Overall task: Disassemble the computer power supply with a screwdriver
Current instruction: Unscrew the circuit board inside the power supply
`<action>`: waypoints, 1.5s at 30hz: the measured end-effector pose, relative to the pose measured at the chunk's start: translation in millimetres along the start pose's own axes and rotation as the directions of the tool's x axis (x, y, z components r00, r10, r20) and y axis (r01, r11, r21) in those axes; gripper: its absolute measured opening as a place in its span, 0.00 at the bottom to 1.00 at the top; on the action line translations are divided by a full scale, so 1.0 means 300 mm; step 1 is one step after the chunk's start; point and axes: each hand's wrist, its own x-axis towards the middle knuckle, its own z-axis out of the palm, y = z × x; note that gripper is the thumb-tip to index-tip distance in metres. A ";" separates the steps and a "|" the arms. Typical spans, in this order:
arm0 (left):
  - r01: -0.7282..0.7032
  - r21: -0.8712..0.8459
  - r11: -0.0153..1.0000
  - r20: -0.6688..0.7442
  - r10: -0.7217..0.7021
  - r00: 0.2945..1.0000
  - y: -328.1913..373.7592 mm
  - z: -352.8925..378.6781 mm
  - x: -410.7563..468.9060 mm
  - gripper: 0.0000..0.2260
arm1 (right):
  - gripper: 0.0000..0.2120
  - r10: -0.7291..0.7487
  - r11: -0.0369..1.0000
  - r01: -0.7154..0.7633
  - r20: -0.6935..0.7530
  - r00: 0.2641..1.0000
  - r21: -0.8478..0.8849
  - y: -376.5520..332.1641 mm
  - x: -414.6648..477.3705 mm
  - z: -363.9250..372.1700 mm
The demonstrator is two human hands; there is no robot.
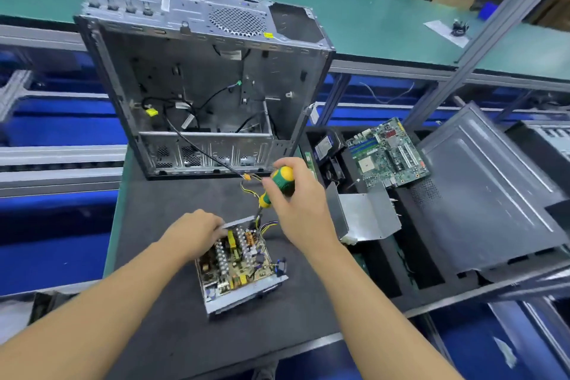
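Observation:
The power supply (pixel 237 265) lies open on the dark mat, its circuit board with coils and capacitors exposed inside a low metal tray. My left hand (pixel 197 231) grips the far left wall of that tray. My right hand (pixel 296 194) holds a green and yellow screwdriver (pixel 277 185) by the handle. The shaft slants down to the far corner of the supply, where yellow and black wires leave it. The tip is hidden among the wires.
An empty computer case (pixel 203 86) stands behind the supply, with a cable running from it. To the right lie a bent metal cover (pixel 367 216), a motherboard (pixel 388 154), a hard drive (pixel 324 148) and a large grey side panel (pixel 487 200). A green bench (pixel 385 25) runs behind.

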 end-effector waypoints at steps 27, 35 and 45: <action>0.133 -0.696 0.706 -0.139 -0.314 0.939 -0.106 0.230 -0.185 0.13 | 0.08 0.009 0.991 0.048 0.432 0.902 -0.121 0.007 -0.171 0.256; 0.112 -0.732 0.672 -0.117 -0.285 0.951 -0.126 0.231 -0.190 0.13 | 0.07 0.066 0.987 0.012 0.468 0.881 -0.162 0.019 -0.174 0.286; 0.147 -0.745 0.651 -0.066 -0.291 0.955 -0.130 0.211 -0.187 0.12 | 0.08 0.108 0.981 -0.016 0.471 0.875 -0.195 0.032 -0.162 0.304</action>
